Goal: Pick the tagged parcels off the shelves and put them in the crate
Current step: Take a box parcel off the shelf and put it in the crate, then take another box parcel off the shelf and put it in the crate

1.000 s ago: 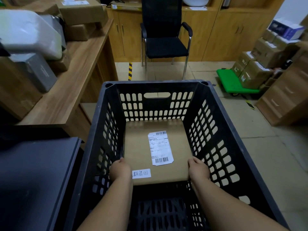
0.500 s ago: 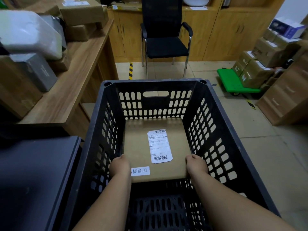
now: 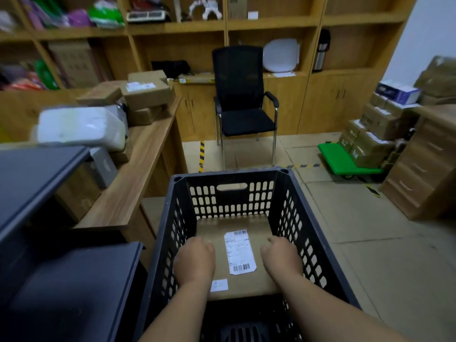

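Both forearms reach down into the black perforated plastic crate. The left hand and right hand sit over the flat brown cardboard parcel, one on each side of its white barcode label. The fingers look loosely curled and seem to hold nothing, though whether they touch the cardboard I cannot tell. The parcel lies flat inside the crate, against its far wall — a small white tag sits near its front edge by the left wrist. To the left runs a wooden counter stacked with brown boxes. Beyond the crate stands a black mesh office chair, and to the right a green platform trolley carries taped cartons — wooden shelving lines the back wall.
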`<control>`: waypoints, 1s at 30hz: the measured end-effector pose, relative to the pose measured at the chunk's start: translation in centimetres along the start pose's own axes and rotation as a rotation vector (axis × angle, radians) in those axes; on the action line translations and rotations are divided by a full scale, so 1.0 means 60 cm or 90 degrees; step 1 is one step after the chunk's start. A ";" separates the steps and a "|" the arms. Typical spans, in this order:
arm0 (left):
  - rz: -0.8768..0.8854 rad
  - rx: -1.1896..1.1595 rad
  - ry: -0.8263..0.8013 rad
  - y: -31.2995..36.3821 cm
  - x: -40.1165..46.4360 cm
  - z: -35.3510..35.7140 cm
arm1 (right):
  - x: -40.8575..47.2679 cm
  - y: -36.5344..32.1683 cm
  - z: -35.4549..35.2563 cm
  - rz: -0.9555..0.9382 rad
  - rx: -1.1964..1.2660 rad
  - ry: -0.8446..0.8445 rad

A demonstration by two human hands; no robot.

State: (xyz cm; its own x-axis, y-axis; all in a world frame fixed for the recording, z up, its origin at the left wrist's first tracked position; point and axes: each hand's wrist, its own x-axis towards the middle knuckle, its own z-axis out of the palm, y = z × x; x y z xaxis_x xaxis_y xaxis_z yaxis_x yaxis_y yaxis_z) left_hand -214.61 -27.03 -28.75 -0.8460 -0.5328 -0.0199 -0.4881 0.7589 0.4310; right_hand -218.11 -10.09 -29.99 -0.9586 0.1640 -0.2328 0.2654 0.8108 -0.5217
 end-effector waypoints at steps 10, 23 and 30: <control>0.197 0.212 0.128 0.069 -0.056 -0.151 | -0.090 -0.071 -0.113 -0.292 -0.202 0.115; 0.063 0.255 0.257 0.132 -0.219 -0.259 | -0.162 -0.065 -0.232 -0.489 -0.140 0.128; -0.069 0.259 0.283 0.111 -0.365 -0.274 | -0.255 -0.024 -0.270 -0.624 -0.130 0.061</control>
State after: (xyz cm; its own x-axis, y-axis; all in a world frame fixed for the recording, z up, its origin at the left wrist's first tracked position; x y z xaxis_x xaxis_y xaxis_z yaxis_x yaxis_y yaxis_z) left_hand -195.81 -16.45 -10.63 -0.6588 -0.6540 0.3718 -0.6839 0.7266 0.0662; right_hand -205.52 -4.63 -12.40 -0.7516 -0.5900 0.2950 -0.6589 0.6920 -0.2948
